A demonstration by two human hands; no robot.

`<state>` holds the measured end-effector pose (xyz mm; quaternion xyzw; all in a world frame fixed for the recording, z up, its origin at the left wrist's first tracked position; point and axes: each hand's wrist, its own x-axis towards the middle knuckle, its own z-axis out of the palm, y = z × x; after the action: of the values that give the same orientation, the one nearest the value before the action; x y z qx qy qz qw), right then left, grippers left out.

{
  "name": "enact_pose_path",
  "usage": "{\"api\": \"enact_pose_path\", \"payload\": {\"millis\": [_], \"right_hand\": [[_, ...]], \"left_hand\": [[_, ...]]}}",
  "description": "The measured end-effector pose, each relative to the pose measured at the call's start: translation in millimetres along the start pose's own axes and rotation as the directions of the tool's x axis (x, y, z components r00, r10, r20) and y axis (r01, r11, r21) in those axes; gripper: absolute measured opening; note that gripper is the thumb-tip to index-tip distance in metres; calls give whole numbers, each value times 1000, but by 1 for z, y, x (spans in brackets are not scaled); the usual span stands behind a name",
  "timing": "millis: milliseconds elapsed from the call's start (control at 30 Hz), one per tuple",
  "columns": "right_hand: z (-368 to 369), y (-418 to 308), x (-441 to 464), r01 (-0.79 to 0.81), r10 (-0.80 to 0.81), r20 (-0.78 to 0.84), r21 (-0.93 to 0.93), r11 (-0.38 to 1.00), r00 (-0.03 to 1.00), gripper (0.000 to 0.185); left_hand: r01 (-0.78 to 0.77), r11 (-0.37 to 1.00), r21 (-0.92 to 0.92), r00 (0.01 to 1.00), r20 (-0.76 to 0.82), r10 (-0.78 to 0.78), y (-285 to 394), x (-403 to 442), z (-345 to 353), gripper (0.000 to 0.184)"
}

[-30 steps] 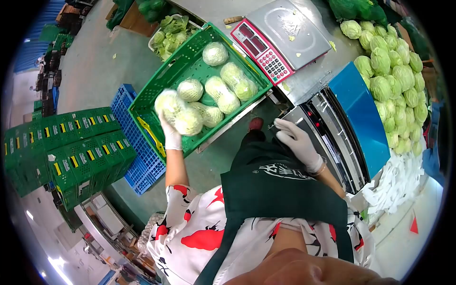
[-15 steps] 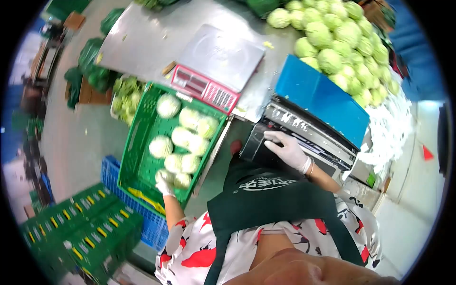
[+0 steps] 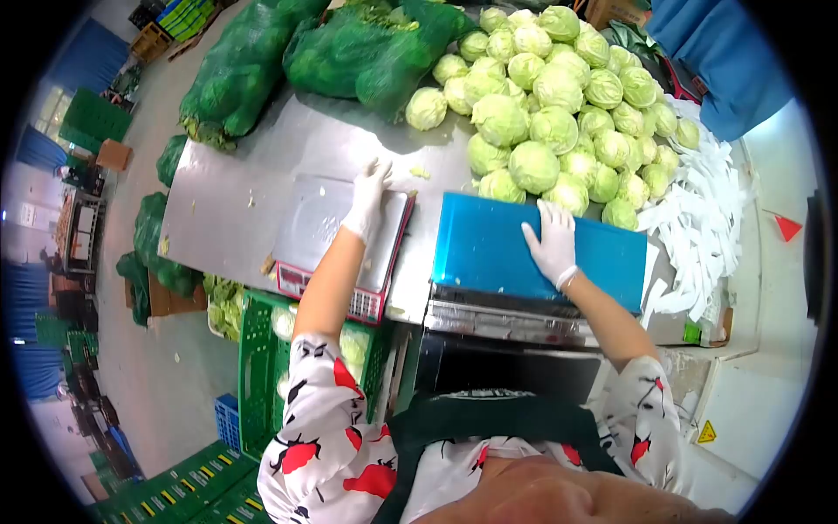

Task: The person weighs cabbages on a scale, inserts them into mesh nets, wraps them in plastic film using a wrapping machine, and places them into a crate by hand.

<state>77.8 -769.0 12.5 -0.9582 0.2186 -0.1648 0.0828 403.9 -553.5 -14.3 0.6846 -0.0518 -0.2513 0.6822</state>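
Observation:
My left hand, in a white glove, reaches forward over the right side of the weighing scale. Its fingers point away from me, loosely stretched, with nothing visible in them. The scale has a metal plate and a red front panel with keys. On the blue lid-like panel of the wrapping machine lies my right hand, also gloved, its fingers spread and pointing at the cabbages. A large pile of pale green cabbages stands just beyond that panel.
Green net sacks fill the table's far left. The green crate with cabbages sits below the scale, partly hidden by my left arm. White strips heap up at right. Stacked green crates stand at lower left.
My left hand has left the cabbages in the green crate and moved forward over the scale. My right hand has gone from the machine's black front to the blue panel. The view has shifted forward.

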Motion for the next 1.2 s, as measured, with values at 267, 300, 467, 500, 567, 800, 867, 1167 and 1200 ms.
{"api": "enact_pose_path", "payload": {"millis": [267,300,467,500,567,800,867,1167,1200], "right_hand": [[-11,-2,11,-48,45,45,71,996,998,58],[-11,-2,13,-57,53,63,72,996,997,58],[-11,-3,17,-70,66,96,44,997,993,55],[-12,-4,18,-78,73,100,44,996,992,55],[-12,-3,23,-80,76,83,41,996,994,54],[-8,-2,18,-68,66,27,110,992,997,49],[-9,0,18,-69,69,7,125,990,998,48],[-31,25,-8,-175,375,-257,566,806,891,31],[-43,38,-14,-166,388,-354,519,838,851,30]], "left_hand": [[360,923,-135,921,-107,-375,-7,188,132,106],[407,907,-109,892,-164,-420,-6,194,140,110],[327,938,-113,909,-235,-345,-26,210,151,104],[315,937,-148,930,-146,-336,-23,204,143,98],[397,891,-221,903,-81,-423,-11,194,136,80],[300,944,-136,915,320,-244,13,86,44,70],[51,996,-77,982,185,-36,40,21,16,66],[-127,770,626,992,71,106,26,-111,-118,87],[-58,830,554,998,48,38,26,-111,-117,86]]}}
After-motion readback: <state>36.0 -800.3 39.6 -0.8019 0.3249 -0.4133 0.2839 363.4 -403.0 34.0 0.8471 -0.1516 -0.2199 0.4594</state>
